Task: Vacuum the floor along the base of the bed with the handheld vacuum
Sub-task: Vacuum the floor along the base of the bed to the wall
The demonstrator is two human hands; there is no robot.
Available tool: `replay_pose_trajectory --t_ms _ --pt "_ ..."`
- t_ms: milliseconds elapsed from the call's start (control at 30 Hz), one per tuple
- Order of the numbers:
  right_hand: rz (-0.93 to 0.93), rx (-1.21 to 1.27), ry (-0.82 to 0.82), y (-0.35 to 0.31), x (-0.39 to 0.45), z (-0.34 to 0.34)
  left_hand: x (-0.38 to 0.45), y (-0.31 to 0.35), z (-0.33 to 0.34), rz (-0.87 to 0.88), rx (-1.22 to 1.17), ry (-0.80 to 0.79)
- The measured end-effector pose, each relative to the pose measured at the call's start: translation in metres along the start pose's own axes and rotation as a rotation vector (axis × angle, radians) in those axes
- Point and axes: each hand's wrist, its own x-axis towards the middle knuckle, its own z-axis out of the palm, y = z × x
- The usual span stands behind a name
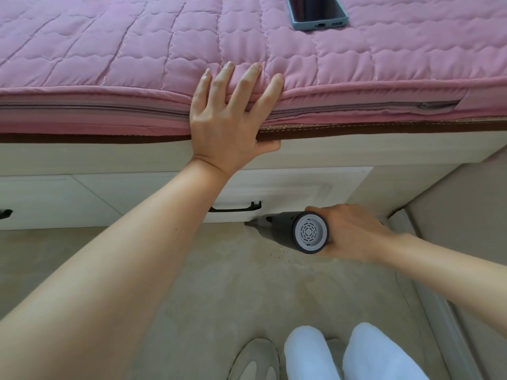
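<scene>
While the right hand (354,234) wraps around the rear of the vacuum (299,231), its nozzle (253,224) meets the floor (192,283) right at the foot of the bed base (301,185), just below the drawer handle (236,208). The left hand (227,124) lies flat, fingers spread, on the pink mattress (137,50) edge and holds nothing; it appears to serve as a brace for the lean forward. A patch of pale crumbs (279,256) lies on the floor just behind the vacuum, apart from the nozzle. Good practice, as judged from this pose: keep the nozzle tip low and pressed into the seam where drawer front meets floor, draw it steadily along that line, then sweep back for the crumbs farther out. Weight should stay on the braced hand so the vacuum wrist moves freely. A phone (315,12) rests on the mattress, well clear of the work.
</scene>
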Motion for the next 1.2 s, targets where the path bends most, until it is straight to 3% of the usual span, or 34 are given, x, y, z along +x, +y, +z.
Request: replay_pose_trajectory --t_ms 533,933,1200 --pt "0.124 0.089 0.036 0.024 -0.023 -0.017 -0.001 0.000 0.000 0.004 0.029 -0.011" --pt "0.089 0.009 0.035 0.026 -0.027 -0.021 -0.001 0.000 0.001 0.002 0.043 -0.002" --pt "0.103 0.087 0.007 0.028 -0.030 -0.021 -0.002 0.000 0.001 0.000 0.037 -0.007"
